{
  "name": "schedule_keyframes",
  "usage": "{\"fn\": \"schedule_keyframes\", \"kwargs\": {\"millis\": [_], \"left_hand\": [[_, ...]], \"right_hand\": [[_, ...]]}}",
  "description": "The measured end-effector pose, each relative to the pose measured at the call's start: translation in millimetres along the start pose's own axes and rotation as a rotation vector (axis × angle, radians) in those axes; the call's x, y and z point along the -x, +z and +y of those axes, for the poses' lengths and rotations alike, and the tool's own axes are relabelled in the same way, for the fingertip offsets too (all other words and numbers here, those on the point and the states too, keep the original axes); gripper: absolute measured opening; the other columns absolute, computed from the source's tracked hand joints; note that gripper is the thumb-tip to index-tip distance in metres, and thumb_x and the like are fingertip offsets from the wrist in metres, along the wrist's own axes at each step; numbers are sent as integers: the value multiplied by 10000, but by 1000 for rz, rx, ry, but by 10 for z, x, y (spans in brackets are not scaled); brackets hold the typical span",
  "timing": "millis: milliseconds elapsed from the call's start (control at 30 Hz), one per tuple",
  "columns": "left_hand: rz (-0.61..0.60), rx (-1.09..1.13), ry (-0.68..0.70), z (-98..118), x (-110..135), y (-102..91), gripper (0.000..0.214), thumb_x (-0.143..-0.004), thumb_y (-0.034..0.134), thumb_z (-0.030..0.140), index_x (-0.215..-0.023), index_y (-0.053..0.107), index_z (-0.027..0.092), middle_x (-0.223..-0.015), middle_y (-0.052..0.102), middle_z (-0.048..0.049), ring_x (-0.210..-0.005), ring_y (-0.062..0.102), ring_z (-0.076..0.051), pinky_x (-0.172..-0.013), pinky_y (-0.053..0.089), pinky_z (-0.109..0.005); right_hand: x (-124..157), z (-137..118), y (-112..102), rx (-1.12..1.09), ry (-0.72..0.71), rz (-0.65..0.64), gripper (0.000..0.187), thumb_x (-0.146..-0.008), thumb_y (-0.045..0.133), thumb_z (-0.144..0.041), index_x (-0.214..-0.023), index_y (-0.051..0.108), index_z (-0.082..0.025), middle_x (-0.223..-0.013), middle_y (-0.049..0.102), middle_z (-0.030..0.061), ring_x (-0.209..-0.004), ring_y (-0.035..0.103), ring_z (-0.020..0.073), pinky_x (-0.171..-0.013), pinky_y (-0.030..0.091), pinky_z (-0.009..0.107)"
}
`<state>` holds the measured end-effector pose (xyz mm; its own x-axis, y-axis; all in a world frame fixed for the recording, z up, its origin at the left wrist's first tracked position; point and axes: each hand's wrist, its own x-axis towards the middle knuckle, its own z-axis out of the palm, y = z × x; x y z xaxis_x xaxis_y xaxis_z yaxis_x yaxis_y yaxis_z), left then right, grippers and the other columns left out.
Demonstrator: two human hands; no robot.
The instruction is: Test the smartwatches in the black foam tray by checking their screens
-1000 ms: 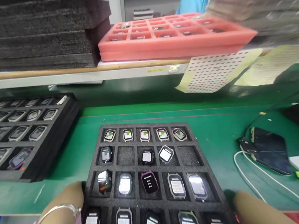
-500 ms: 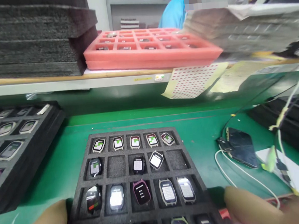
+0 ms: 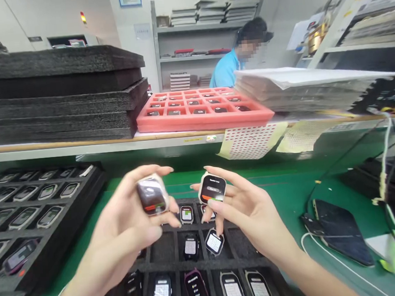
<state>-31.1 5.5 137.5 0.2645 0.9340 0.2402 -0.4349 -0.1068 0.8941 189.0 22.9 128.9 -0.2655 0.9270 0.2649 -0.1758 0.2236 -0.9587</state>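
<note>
My left hand (image 3: pixel 121 222) holds a smartwatch without a strap (image 3: pixel 152 195), its dark screen showing a red and green bar. A second strapless smartwatch (image 3: pixel 212 188), pale-cased, is gripped between the thumb and fingers of my right hand (image 3: pixel 246 208); text and a red and green bar show on it. Both watches are raised above a black foam tray (image 3: pixel 162 247). In the tray's compartments lie several more watches, among them a purple-cased one (image 3: pixel 196 288) and a black one (image 3: pixel 190 246). My hands and forearms hide part of the tray's far row.
Another foam tray of watches (image 3: pixel 99 181) stands at left. On the shelf are stacked black foam trays (image 3: pixel 60 99), a pink tray (image 3: pixel 205 122) and a paper stack (image 3: pixel 292 90). A phone (image 3: pixel 342 230) and a white cable (image 3: pixel 336 260) lie at right. A person in blue (image 3: pixel 227 68) is behind.
My hands have come up from the tray's near sides and now each holds a watch from its far row. The view has tilted upward, showing more of the room.
</note>
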Motion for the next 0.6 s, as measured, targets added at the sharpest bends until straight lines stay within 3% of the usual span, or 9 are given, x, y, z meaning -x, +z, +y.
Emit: {"fn": "schedule_keyframes", "kwargs": {"millis": [167, 400, 600], "left_hand": [[-10, -78, -17, -153, -313, 159, 447, -782, 672, 101, -1175, 529, 260, -1337, 491, -68, -853, 626, -136, -752, 563, -256], [-123, -166, 21, -285, -375, 128, 397, -841, 603, 117, -1204, 507, 245, -1308, 479, -76, -869, 631, -137, -784, 575, -285], [-249, -71, -33, -344, -358, 120, 438, -881, 492, 88, -1278, 479, 274, -1353, 441, -64, -961, 588, -158, -871, 562, -358]], "right_hand": [[-16, -26, -45, 19, -25, -19, 504, -843, 663, -193, -1318, 504, -252, -1111, 658, 119, -715, 686, 203, -490, 580, 274], [-39, -7, -75, 27, -61, 26, 356, -893, 602, -196, -1245, 569, -239, -986, 685, 85, -617, 652, 150, -451, 506, 207], [-71, 29, -98, 114, -67, 109, 239, -881, 654, -236, -1118, 635, -223, -784, 687, 30, -431, 549, 69, -373, 411, 147]]}}
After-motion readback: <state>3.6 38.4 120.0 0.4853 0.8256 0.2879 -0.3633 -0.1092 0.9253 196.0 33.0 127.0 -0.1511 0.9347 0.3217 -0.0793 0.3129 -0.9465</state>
